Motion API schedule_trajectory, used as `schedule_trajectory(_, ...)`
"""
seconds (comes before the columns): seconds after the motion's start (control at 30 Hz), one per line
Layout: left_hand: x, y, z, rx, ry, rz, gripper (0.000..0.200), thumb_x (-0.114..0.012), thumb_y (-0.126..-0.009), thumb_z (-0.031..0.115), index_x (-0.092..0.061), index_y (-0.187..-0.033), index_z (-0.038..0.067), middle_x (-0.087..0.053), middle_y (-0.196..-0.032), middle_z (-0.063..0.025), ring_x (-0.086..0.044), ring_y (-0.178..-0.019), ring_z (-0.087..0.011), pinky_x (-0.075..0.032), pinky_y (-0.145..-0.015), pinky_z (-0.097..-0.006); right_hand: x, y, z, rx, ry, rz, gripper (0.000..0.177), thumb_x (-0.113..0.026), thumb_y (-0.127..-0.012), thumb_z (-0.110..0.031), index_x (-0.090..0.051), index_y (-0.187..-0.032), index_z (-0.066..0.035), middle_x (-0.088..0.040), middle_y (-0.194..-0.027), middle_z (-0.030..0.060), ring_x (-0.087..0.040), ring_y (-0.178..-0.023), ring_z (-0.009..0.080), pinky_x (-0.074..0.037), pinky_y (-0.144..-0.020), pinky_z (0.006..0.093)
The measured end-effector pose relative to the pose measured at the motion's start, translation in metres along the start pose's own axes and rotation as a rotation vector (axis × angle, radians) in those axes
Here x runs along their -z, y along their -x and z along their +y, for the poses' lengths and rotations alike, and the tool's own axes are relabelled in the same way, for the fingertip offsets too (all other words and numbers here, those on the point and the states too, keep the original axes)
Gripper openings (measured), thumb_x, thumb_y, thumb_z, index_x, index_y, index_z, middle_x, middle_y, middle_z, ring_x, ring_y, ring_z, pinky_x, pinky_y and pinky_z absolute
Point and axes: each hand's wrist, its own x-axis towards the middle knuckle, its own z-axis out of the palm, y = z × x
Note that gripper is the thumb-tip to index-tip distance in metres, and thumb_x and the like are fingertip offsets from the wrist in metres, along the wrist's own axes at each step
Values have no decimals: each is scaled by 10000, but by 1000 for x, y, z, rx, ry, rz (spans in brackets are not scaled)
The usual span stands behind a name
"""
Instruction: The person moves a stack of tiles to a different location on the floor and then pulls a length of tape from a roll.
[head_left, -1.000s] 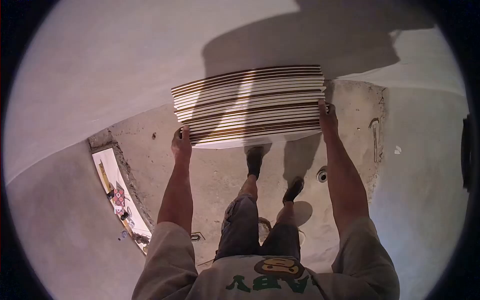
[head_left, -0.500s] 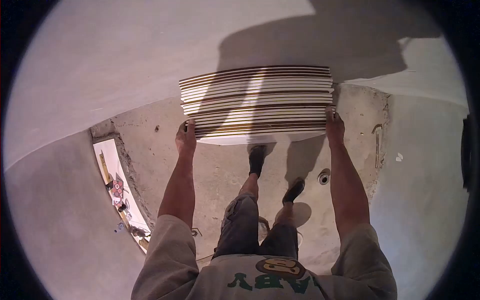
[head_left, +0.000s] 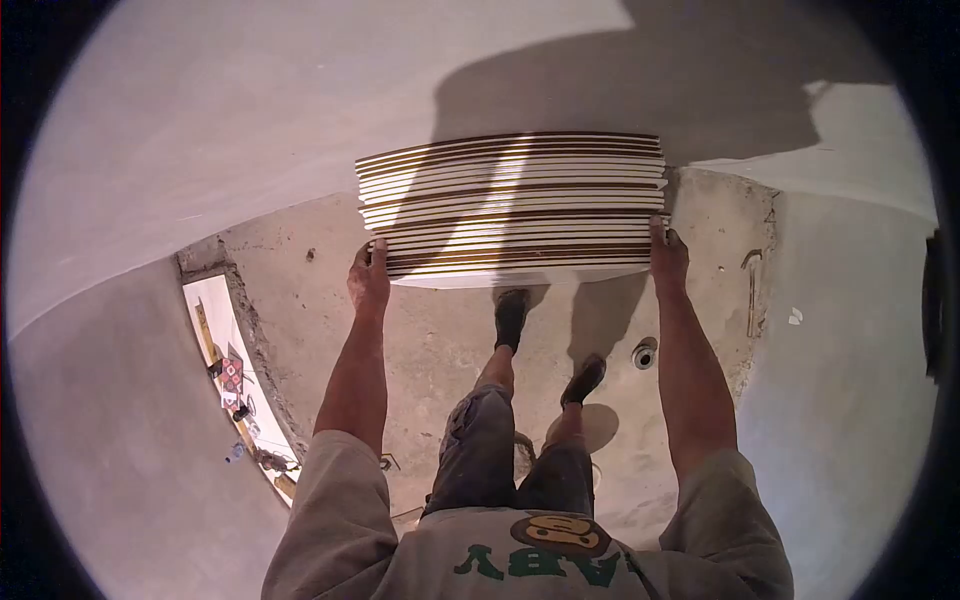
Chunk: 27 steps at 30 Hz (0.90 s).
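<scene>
A row of large tiles (head_left: 510,228) stands on edge, packed face to face near the wall, with white and brown edges turned up. At its left end, my left hand (head_left: 370,278) is closed around the corner of the nearest tiles, thumb on top. My right hand (head_left: 669,258) grips the opposite end in the same way, thumb over the top edge. How many tiles lie between my fingers is hidden. The white face of the front tile (head_left: 520,277) shows below the edges.
My feet (head_left: 511,316) are on rough concrete floor (head_left: 420,350). A round drain pipe (head_left: 645,353) opens by my right foot. Left, a white ledge (head_left: 208,292) holds a spirit level, small tools and packets. A bent pipe (head_left: 754,290) lies along the right wall (head_left: 840,330).
Both hands keep the same hold on the tiles. Only a slight shift of the view shows.
</scene>
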Motion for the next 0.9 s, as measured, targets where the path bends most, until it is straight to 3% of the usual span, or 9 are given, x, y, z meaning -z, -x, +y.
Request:
schedule_trajectory(0.57, -2, -6, -17, 0, 47, -10, 481, -478, -845, 466, -576, -1112, 78, -632, -959, -127, -592, -905, -221, -432, -794, -327, -2, -6, 11, -6, 77, -19, 759, -460, -764, -645, -570, -973, 76, -587, -917, 280, -557, -919, 408, -436, -795, 435)
schedule_trajectory(0.67, -1, -3, -13, -15, 59, -18, 491, -466, -846, 480, -578, -1109, 81, -632, -954, -128, -592, -903, -226, -431, -795, -330, 0, -4, 7, -19, 151, -7, 727, -467, -774, -625, -573, -995, 59, -588, -947, 266, -556, -933, 402, -432, -809, 431)
schedule_trajectory(0.77, 4, 3, 0, -9, -49, -8, 492, -460, -848, 482, -580, -1104, 80, -634, -949, -126, -593, -898, -226, -431, -793, -328, 1, 1, 5, -30, 45, -35, 712, -472, -782, -611, -563, -1040, 46, -588, -983, 251, -550, -959, 395, -427, -826, 421)
schedule_trajectory(0.9, 1, -1, -13, -27, 45, -18, 490, -464, -847, 481, -580, -1102, 80, -635, -944, -125, -593, -896, -222, -431, -793, -326, -4, -4, 17, 2, -12, -54, 684, -483, -798, -576, -529, -1118, 27, -573, -1040, 244, -533, -1008, 378, -413, -857, 404)
